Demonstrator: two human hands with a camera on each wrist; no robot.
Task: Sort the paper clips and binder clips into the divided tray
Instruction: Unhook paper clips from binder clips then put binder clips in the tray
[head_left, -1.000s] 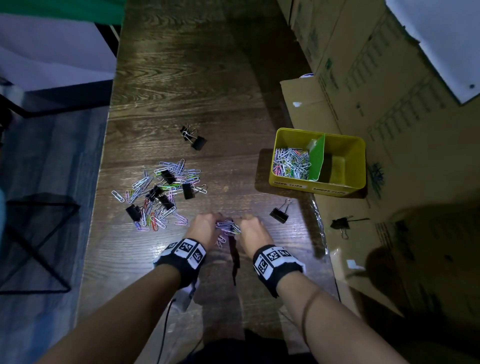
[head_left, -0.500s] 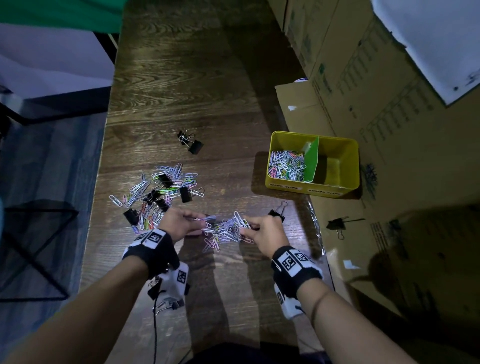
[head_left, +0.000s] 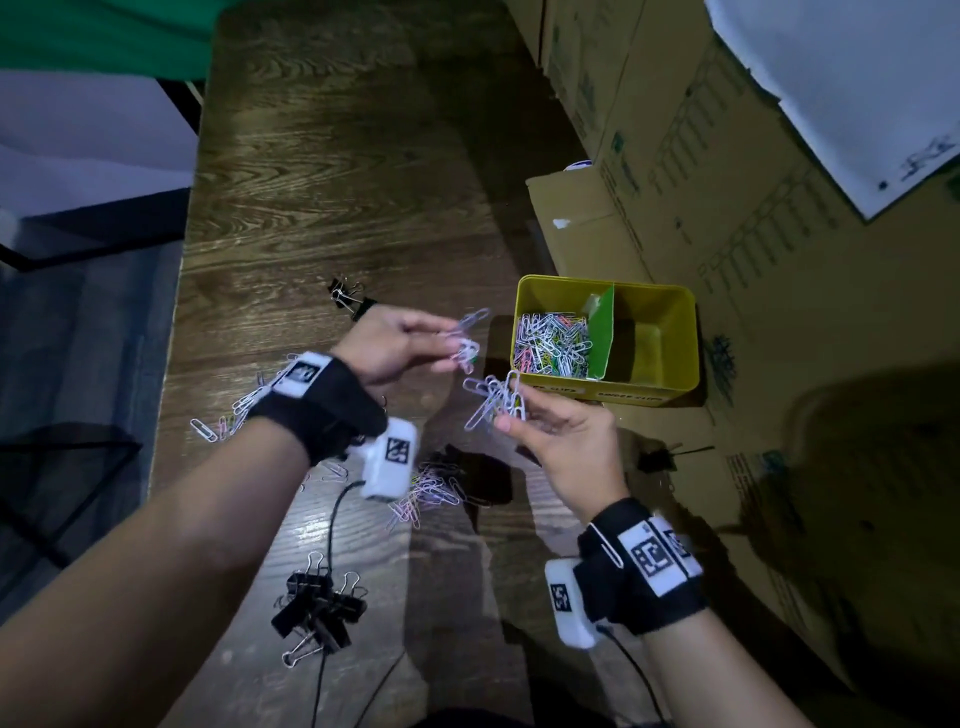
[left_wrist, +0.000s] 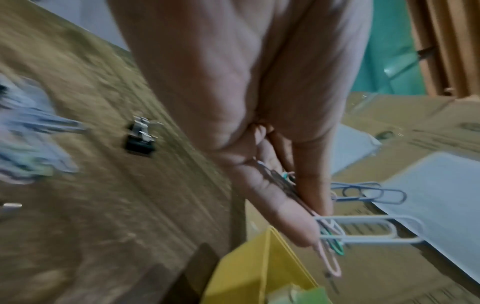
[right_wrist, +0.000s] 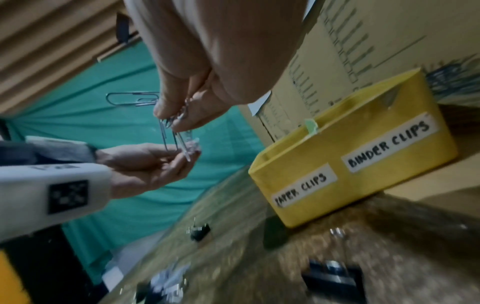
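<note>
Both hands hover above the wooden table, just left of the yellow divided tray (head_left: 670, 293). My left hand (head_left: 449, 340) pinches a small bunch of paper clips (head_left: 467, 343), which stick out past its fingertips (left_wrist: 303, 234). Slightly lower, my right hand (head_left: 511, 415) pinches a larger bunch of paper clips (head_left: 496, 397), also seen in the right wrist view (right_wrist: 168, 121). The tray's left compartment holds many coloured paper clips (head_left: 553, 345). A green divider (head_left: 605, 332) separates it from the right compartment, which looks empty. Front labels (right_wrist: 387, 148) read PAPER CLIPS and BINDER CLIPS.
Loose paper clips (head_left: 426, 493) lie under the hands, and more (head_left: 234, 415) to the left. Several black binder clips (head_left: 317, 613) sit near the front edge, one (head_left: 348, 299) farther back, one (head_left: 660, 460) on cardboard. Cardboard boxes (head_left: 727, 182) wall the right side.
Both hands rose off the table with bunches of paper clips and moved up and right toward the tray. A pile of clips stayed on the table below.
</note>
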